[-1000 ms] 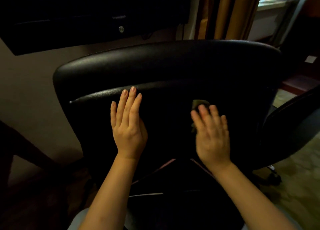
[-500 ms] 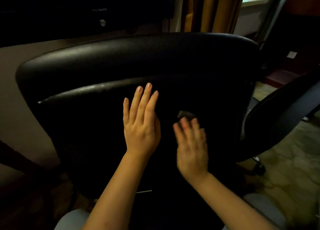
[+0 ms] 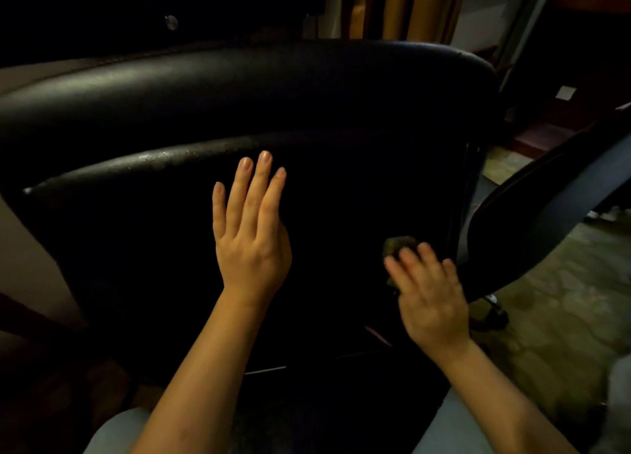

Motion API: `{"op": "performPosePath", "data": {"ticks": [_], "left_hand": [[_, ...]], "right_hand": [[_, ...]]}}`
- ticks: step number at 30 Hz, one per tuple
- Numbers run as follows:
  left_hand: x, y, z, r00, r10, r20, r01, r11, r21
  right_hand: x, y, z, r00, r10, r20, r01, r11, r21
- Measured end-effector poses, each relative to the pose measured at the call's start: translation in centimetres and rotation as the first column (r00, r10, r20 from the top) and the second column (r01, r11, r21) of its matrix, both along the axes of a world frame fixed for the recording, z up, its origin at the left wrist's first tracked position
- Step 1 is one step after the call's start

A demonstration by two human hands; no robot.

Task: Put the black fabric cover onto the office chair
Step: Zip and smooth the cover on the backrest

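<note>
Chair back fills the head view, turned to the person. It has a glossy black band across the top and a raised seam running below it. Under the seam lies a matte black stretch. In this dim light it cannot be told whether that stretch is the cover or the chair's own upholstery.

Left hand lies flat on this matte stretch just below the seam, with its fingers straight, close together and pointing up. It holds nothing.

Right hand is lower, near the right edge of the back, and blurred. Its fingers are fairly straight and lie over a small grey-green lump. The thumb is hidden, so whether the hand pinches the lump or only presses on it cannot be told.

An armrest slants up at the right, with a caster on the patterned floor below it. Ochre curtains hang behind the chair.
</note>
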State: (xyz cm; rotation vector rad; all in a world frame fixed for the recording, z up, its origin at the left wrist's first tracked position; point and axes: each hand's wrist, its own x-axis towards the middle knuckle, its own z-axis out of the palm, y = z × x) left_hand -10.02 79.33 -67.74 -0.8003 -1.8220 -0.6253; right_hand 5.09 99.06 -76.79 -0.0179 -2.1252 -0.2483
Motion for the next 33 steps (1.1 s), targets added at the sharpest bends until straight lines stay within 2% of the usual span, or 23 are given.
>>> {"op": "performPosePath", "data": {"ticks": [4,6,9,12,17,21,26,33], "left_hand": [[0.1,0.1,0.0,1.000,0.014,-0.008,-0.014,1.000,0.014],[0.1,0.0,-0.1,1.000,0.019,-0.011,-0.018,1.000,0.020],[0.2,-0.1,-0.2,1.000,0.017,-0.008,-0.017,1.000,0.020],[0.4,0.3,-0.1,1.000,0.010,-0.004,-0.010,1.000,0.018],[0.5,0.5,0.0,1.000,0.023,-0.013,-0.023,0.999,0.024],[0.6,0.3,0.0,0.999,0.029,-0.018,-0.029,0.999,0.033],[0.7,0.0,0.1,1.000,0.015,-0.011,-0.015,1.000,0.025],[0.9,0.2,-0.1,1.000,0.022,-0.014,-0.022,0.999,0.028]], "right_hand": [[-0.7,1.2,4.2,0.990,0.009,-0.141,-0.053,0.949,-0.311],[-1.5,0.8,5.4,0.979,0.015,-0.203,-0.093,0.921,-0.379],[-1.8,0.0,4.1,0.968,0.021,-0.251,-0.123,0.909,-0.398],[-0.4,-0.5,-0.1,0.970,0.021,-0.244,-0.122,0.906,-0.406],[3.8,-0.7,-6.5,0.998,-0.015,-0.066,-0.009,0.937,-0.350],[5.8,-1.3,-8.9,0.999,-0.029,0.036,0.039,0.943,-0.329],[5.2,-0.9,-6.8,1.000,0.005,0.022,0.003,0.936,-0.353],[2.1,0.1,0.5,0.987,-0.049,-0.155,-0.023,0.902,-0.432]]}}
